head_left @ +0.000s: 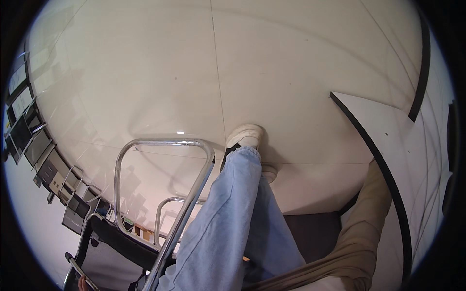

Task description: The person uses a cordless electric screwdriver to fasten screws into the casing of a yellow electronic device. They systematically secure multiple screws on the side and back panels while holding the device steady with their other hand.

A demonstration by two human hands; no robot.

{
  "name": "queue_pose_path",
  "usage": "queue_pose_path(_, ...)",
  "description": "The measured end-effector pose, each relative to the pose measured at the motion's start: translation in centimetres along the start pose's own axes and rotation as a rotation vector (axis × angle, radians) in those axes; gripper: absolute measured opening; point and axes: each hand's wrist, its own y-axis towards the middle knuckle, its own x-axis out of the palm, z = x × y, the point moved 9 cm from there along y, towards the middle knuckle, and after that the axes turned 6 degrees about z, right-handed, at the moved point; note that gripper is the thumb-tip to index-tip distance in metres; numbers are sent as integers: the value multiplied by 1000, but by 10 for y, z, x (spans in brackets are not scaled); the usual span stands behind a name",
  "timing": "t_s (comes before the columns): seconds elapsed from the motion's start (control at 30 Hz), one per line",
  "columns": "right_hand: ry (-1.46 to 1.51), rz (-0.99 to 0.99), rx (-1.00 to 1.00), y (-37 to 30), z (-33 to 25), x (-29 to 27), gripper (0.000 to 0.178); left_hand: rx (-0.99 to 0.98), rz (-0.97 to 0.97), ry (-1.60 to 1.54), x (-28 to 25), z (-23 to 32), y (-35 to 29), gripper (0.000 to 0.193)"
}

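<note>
Neither of my hands shows for certain. Blue jeans (213, 228) come up from the lower edge, with a white shoe (246, 136) on the pale floor (160, 92). To their right, brown cloth (361, 223), a sleeve or a trouser leg, bends up and passes behind the white tabletop (388, 131). Whatever lies at its far end is hidden. At the lower left rim, what look like small fingertips (82, 283) are beside a dark chair bar (77, 269); I cannot tell whose they are.
A bent chrome tube frame (165, 142) rises left of the jeans. Behind it is a black chair with a mesh back (114, 242). Several chairs and desks (29, 133) line the left rim. The tabletop's black edge (383, 169) curves along the right. A dark panel (313, 235) stands low beyond the jeans.
</note>
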Motion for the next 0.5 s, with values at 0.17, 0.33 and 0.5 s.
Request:
queue_pose_path(0.17,11,32,-4,2,-4,0,33,-14,-8,7,0,4,1,81)
queue_pose_path(0.33,33,72,-16,4,-10,-3,33,-17,-10,8,1,5,4,81)
queue_pose_path(0.5,50,135,-38,1,-10,-6,32,7,-9,11,5,5,18,81)
